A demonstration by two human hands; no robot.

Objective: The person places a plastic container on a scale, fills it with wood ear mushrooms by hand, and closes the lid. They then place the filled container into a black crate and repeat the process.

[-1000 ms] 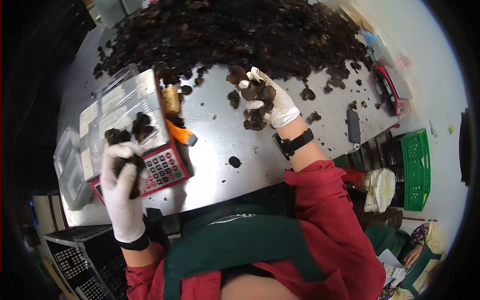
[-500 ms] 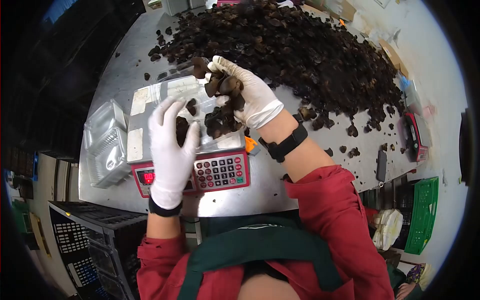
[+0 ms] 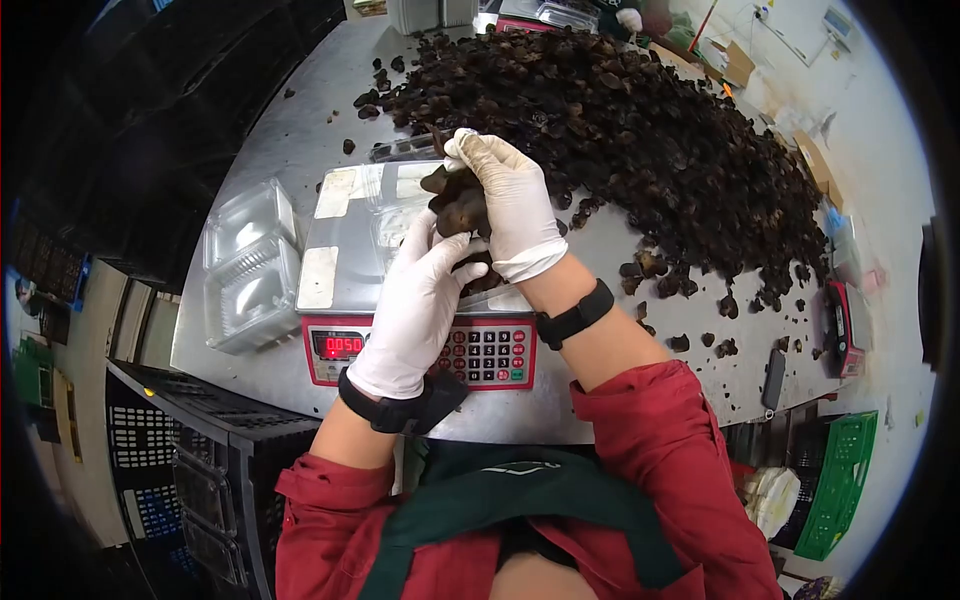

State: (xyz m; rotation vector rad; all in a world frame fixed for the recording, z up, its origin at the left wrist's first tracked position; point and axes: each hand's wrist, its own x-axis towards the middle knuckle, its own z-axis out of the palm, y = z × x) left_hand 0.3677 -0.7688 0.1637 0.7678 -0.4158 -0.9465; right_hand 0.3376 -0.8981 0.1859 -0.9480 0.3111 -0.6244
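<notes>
Gloved hands point(image 3: 410, 310) meet, wrists point(image 3: 575, 312) angled inward.

Metal table point(image 3: 310, 110): heap of dark pieces point(image 3: 620, 130), some strays; red-based scale point(image 3: 350, 265), clear trays point(image 3: 250, 292) beside; slim black object point(image 3: 773, 378).

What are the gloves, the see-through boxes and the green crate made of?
Gloves: probably thin rubber, matt white, since they wrinkle at the wrists. Boxes: likely clear, shiny plastic, since light glints off them. Crate: probably hard plastic, with moulded-looking holes.
</notes>
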